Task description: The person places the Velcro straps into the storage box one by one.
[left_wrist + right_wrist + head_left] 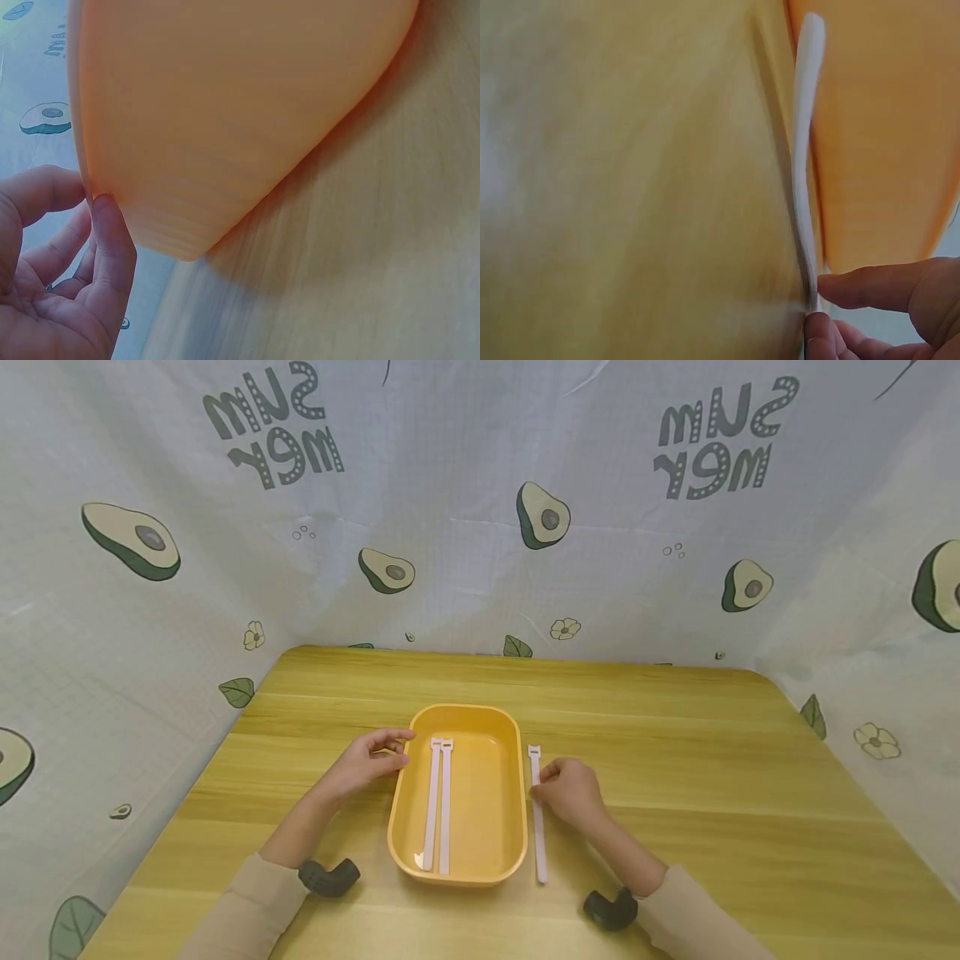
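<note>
A yellow oblong tray [487, 878] with rounded corners stands on the table. Two white hook-and-loop cable ties [446, 810] lie side by side in its left half, slotted heads at the far end. My left hand [369, 764] pinches the tray's left rim between thumb and fingers, as the left wrist view shows close up. Just outside the tray's right wall is a third white cable tie [540, 843], lengthwise along it, head at the far end. Thumb and fingers of my right hand [573, 792] pinch this tie near its middle; its tail [807, 82] extends free in the right wrist view.
The wooden table [712, 760] bears the tray and runs back to a white curtain [465, 485] printed with avocados and lettering. Dark curved wrist pieces [328, 877] sit at both sleeves, close over the tabletop.
</note>
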Available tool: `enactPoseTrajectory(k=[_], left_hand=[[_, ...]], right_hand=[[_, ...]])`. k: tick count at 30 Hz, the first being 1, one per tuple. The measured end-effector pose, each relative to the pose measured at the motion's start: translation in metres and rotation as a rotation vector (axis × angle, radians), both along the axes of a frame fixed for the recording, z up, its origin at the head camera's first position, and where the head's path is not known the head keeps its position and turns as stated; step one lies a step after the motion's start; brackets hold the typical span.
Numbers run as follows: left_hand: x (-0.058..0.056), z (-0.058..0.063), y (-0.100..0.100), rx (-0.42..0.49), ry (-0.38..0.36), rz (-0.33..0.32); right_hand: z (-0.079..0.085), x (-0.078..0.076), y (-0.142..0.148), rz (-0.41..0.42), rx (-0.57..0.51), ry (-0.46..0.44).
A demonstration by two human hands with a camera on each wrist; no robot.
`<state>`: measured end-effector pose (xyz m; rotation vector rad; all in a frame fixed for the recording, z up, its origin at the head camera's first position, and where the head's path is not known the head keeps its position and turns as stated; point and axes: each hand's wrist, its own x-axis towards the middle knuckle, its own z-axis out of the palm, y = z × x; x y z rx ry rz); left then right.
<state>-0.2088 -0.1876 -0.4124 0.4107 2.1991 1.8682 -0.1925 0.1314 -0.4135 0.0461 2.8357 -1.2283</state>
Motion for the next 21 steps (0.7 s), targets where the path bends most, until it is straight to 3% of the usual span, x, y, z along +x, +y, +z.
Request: enactPoseTrajectory(k=[12,21], left_hand=[[0.000,0.001,0.000,-0.029,0.015,0.014],[0.001,0.002,0.001,-0.017,0.000,0.008]], right_hand=[[0.000,-0.001,-0.003,0.003,0.006,-0.036],[-0.005,-0.006,0.007,-0.067,-0.144,-0.089]])
